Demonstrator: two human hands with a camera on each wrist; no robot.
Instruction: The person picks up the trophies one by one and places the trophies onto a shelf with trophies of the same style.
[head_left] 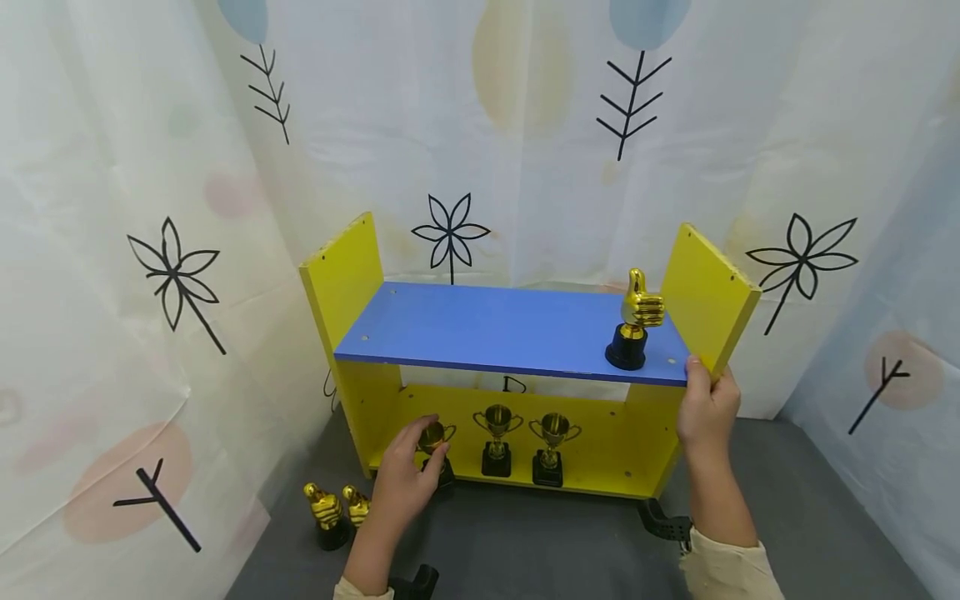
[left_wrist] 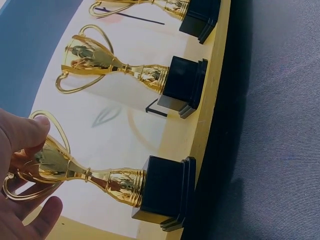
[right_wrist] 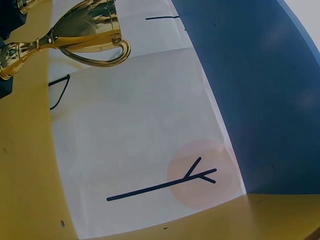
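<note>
My left hand [head_left: 401, 483] grips the cup of a gold trophy [left_wrist: 122, 185], thumb on one side and fingers behind. The trophy's black base stands at the front edge of the shelf unit's yellow lower board [head_left: 600, 479]. To its right on that board are two more gold trophy cups [head_left: 497, 425] [head_left: 553, 433] with two handles each. My right hand [head_left: 707, 408] holds the front edge of the unit's yellow right side panel [head_left: 705, 292], beside the blue shelf [head_left: 480, 325]. The right wrist view shows one cup [right_wrist: 90, 30] and the unit's inside; that hand is hidden there.
A gold thumbs-up trophy [head_left: 637, 312] on a black base stands at the right end of the blue shelf. Two similar thumbs-up trophies [head_left: 326, 512] [head_left: 356, 504] stand on the grey surface [head_left: 540, 542] to the left. Patterned curtains [head_left: 540, 167] hang behind and at both sides.
</note>
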